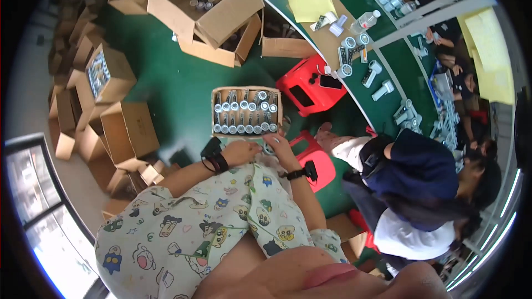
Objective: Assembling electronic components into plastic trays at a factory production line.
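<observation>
A brown cardboard box (pixel 213 112) stands just beyond my hands. Inside, several handheld devices (pixel 233 129) with round light heads and slim dark handles lie in rows. My right hand (pixel 284 152) is closed around another round-headed device (pixel 270 146), close to the near right corner of the box. To its left, my left hand (pixel 243 153) has its fingers curled in at the front of my body, beside that device. Something pale and see-through shows below the fingers, too small to make out. Each wrist wears a black strap with a small dark unit.
A red stool (pixel 316 86) bearing a phone stands right of the box; a pink-red stool (pixel 318 169) is beside my right forearm. Large open cartons (pixel 205 3) lie ahead, more cartons (pixel 128 133) at left. A green worktable (pixel 354 97) holds more devices. A person (pixel 421 166) sits at right.
</observation>
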A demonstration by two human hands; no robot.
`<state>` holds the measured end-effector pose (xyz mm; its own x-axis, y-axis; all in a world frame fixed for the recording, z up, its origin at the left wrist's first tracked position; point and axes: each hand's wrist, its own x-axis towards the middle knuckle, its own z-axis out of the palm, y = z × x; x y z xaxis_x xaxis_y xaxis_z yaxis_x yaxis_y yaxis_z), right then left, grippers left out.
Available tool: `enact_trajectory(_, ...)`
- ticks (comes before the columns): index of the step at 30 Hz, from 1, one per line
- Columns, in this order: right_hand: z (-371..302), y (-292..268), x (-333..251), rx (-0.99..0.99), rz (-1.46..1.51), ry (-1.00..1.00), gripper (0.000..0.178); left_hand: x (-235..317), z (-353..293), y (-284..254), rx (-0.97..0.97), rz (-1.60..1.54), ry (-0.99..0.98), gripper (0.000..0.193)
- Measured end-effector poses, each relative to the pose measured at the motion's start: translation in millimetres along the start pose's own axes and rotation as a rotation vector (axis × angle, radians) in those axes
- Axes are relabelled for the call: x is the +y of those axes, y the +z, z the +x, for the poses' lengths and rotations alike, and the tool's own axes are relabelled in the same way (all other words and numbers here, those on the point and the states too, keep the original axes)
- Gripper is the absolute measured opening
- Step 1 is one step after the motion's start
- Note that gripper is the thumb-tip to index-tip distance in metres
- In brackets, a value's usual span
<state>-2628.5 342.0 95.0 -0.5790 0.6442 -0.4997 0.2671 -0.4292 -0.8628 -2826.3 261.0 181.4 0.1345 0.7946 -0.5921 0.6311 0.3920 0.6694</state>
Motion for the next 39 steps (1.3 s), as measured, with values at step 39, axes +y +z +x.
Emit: enact_trajectory(39,-718,71,387,1.186,1.415,-0.074,0.023,145,-188,652,-0.907,0.262,0.763,0.017)
